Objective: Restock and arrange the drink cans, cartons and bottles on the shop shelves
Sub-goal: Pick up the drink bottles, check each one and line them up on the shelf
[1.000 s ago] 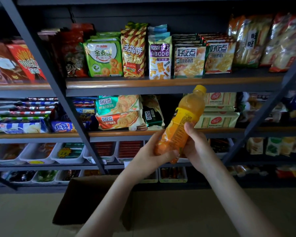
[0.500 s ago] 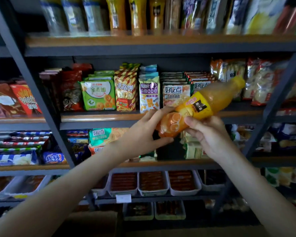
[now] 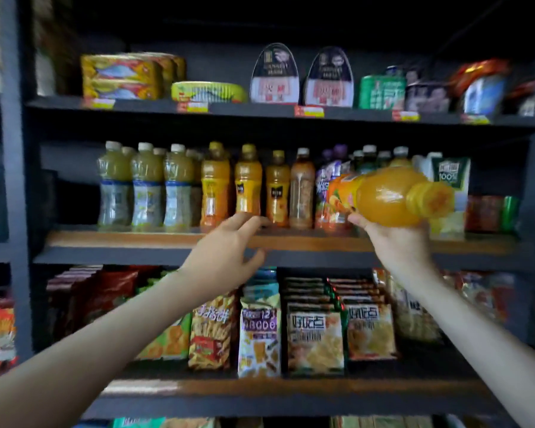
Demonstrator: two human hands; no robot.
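Head view: the drinks shelf (image 3: pixel 291 239) spans the middle, a wooden board with a row of orange bottles (image 3: pixel 247 183) standing left of its centre. Before the shelf's right part, the orange juice bottle (image 3: pixel 389 196) lies nearly level, cap toward the camera, and the right hand (image 3: pixel 393 239) grips it from beneath. It is full, so likely weighty. The plastic looks smooth and squeezable, so a wrap round the labelled waist seems safest. The left hand (image 3: pixel 226 242) is empty, fingers spread, at the shelf's front edge.

Our juice bottle (image 3: pixel 383 197) is orange with a fruit-printed label. We see yellow-green bottles (image 3: pixel 147 186) capped white on a brown-topped, dark grey shelf (image 3: pixel 121 240).
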